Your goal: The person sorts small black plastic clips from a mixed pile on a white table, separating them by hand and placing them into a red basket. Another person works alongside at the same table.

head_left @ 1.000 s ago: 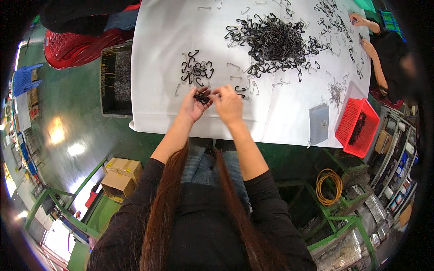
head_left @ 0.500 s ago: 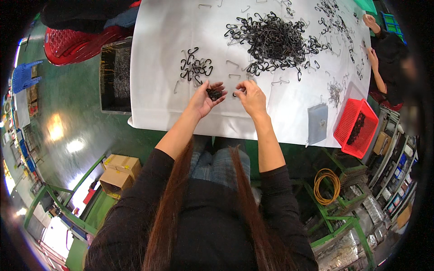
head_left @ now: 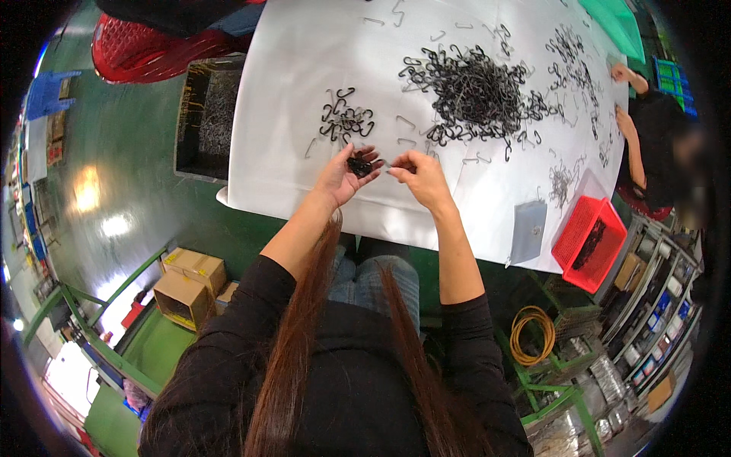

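Left hand (head_left: 341,177) cups black clips (head_left: 359,164); right hand (head_left: 417,171) pinches, I think, one thin wire piece (head_left: 387,163). White-covered table (head_left: 304,91), big black hook heap (head_left: 472,93), green floor (head_left: 137,152).

The table (head_left: 304,91) wears a smooth, matt white sheet — paper or plastic, hard to tell. The hooks (head_left: 476,91) at its 1 o'clock look like dark, faintly glossy metal wire. At 4 o'clock, the red basket (head_left: 590,244) is perforated plastic — the green floor (head_left: 137,152) shines glossy.

Black hooks (head_left: 474,90) on white table (head_left: 304,91); red basket (head_left: 588,242).
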Tool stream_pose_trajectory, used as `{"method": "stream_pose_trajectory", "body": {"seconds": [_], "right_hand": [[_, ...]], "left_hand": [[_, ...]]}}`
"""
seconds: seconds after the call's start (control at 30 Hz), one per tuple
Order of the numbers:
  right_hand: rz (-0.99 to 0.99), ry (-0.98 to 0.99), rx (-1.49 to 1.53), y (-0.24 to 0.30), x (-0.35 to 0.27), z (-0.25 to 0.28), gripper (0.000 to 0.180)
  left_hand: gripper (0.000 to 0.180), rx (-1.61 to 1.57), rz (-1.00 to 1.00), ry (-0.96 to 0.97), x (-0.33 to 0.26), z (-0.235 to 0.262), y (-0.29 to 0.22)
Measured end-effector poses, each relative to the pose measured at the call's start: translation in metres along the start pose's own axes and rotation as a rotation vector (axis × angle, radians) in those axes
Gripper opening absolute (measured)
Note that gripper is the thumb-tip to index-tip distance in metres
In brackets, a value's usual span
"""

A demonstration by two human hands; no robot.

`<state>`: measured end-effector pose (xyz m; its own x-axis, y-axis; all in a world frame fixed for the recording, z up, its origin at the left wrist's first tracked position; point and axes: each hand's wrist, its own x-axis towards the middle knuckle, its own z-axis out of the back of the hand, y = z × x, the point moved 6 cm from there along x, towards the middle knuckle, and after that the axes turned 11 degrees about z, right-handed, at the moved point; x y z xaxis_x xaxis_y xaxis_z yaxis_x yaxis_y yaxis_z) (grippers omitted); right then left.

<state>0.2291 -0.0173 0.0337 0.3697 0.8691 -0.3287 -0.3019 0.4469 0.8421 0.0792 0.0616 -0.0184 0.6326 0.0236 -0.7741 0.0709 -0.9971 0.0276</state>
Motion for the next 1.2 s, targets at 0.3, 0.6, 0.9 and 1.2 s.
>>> {"method": "stream_pose_trajectory", "body": {"seconds": [0.3, 0.6, 0.9, 1.2], "right_hand": [[0.642, -0.008, -0.618, 0.061, 0.099, -0.08, 0.027], [0.386, 0.105, -0.741, 0.051, 0.122, -0.028, 0.019], [0.337, 0.102, -0.701, 0.067, 0.158, -0.061, 0.015], [0.484, 0.327, -0.856, 0.067, 0.159, -0.085, 0.017]], "left_hand": [[0.037, -0.112, -0.147, -0.01, -0.023, 0.052, -0.052], [0.037, -0.191, -0.307, -0.057, -0.048, 0.078, -0.078], [0.046, -0.115, -0.324, 0.046, -0.037, 0.05, -0.091], [0.043, -0.221, -0.345, -0.01, -0.019, 0.054, -0.089]]}}
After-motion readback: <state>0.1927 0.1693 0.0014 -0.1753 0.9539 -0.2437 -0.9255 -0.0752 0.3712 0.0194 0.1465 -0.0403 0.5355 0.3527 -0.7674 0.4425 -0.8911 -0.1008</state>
